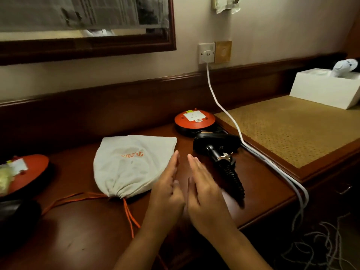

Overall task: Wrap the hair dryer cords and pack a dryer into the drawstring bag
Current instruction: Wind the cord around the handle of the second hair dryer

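A white drawstring bag [128, 164] lies bulging on the dark wooden desk [87, 227], its mouth drawn tight and its orange strings [128, 217] trailing toward me. A black hair dryer [216, 145] lies to the right of it, with its coiled black cord [233, 178] wound along the handle and the plug on top. My left hand [167, 188] and my right hand [204, 190] hover side by side between bag and dryer, fingers straight, palms facing each other, holding nothing. My left fingertips are at the bag's right edge.
An orange round socket reel [194, 121] sits behind the dryer; a second one [23, 172] is at the far left. A white cable [229, 115] runs from the wall socket [206, 52] over the desk's right edge. A white tissue box [325, 90] stands on the woven surface [292, 129].
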